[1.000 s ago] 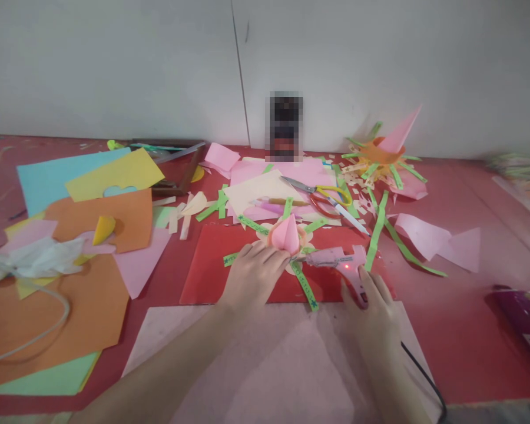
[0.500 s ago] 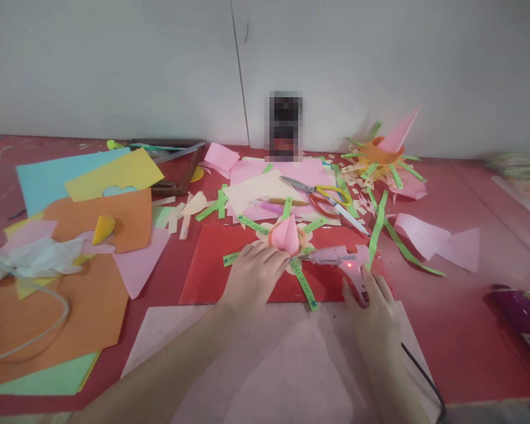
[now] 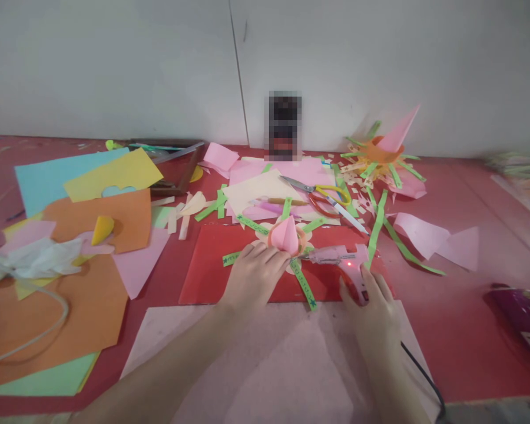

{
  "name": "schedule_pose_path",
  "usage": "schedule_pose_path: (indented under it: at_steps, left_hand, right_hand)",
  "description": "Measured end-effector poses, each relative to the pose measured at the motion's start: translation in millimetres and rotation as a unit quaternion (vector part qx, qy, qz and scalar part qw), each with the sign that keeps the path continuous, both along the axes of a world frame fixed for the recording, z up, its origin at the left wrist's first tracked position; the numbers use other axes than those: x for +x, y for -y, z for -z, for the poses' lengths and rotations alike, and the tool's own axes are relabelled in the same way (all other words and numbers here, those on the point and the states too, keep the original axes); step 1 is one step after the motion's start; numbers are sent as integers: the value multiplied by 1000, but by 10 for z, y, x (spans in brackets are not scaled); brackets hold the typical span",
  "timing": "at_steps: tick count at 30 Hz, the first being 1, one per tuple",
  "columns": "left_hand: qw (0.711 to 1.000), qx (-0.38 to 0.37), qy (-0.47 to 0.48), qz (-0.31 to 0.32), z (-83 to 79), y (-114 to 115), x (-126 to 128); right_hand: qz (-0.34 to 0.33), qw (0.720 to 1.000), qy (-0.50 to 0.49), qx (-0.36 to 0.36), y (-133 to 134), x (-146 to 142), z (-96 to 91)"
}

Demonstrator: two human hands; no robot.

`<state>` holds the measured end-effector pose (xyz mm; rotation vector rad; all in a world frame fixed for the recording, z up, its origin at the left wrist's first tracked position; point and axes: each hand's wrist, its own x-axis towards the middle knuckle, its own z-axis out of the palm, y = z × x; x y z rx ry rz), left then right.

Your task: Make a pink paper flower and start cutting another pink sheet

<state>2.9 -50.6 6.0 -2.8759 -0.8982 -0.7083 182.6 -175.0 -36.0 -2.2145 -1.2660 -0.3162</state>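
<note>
One red board [image 3: 207,277] lies mid-frame, bearing the paper flower [image 3: 285,234], probably light, easily creased, best held by its base. The left hand [image 3: 254,272] bends over the flower's near edge, grip hidden; the right hand [image 3: 375,303] grasps the stiff-looking glue gun [image 3: 341,257] by its handle.

Tabletop [image 3: 459,330]: smooth, faint sheen. Red board [image 3: 203,271], mid-surface: smooth, low gloss. Pale pink sheet [image 3: 229,377], along near edge: matt, slightly mottled. Flower [image 3: 286,235]: matt paper, crisp folds. Glue gun [image 3: 333,255]: smooth plastic body; nozzle [image 3: 304,257] looks metal. Scissors [image 3: 310,189], toward far edge: metal blades, smooth plastic handles. Purple box [image 3: 514,309], by right edge: glossy hard plastic. Crumpled white bundle [image 3: 44,257], toward left edge: thin, film or tissue, cannot tell. Orange sheet [image 3: 83,306], near left corner: matt paper.
</note>
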Motion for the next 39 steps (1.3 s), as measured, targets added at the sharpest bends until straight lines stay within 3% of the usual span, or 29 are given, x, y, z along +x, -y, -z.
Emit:
schedule_pose_path:
  at_steps: [15, 29, 34, 39]
  left_hand:
    - [1000, 29, -11, -1, 8, 5, 24]
    - [999, 52, -5, -2, -11, 11, 32]
    - [995, 77, 57, -41, -128, 2, -3]
    - [983, 0, 167, -82, -350, -154, -47]
  right_hand:
    - [43, 999, -15, -14, -14, -35, -48]
    - [42, 999, -30, -10, -25, -43, -71]
    - [76, 995, -59, -21, -18, -40, -94]
    - [88, 992, -87, -7, 23, 36, -65]
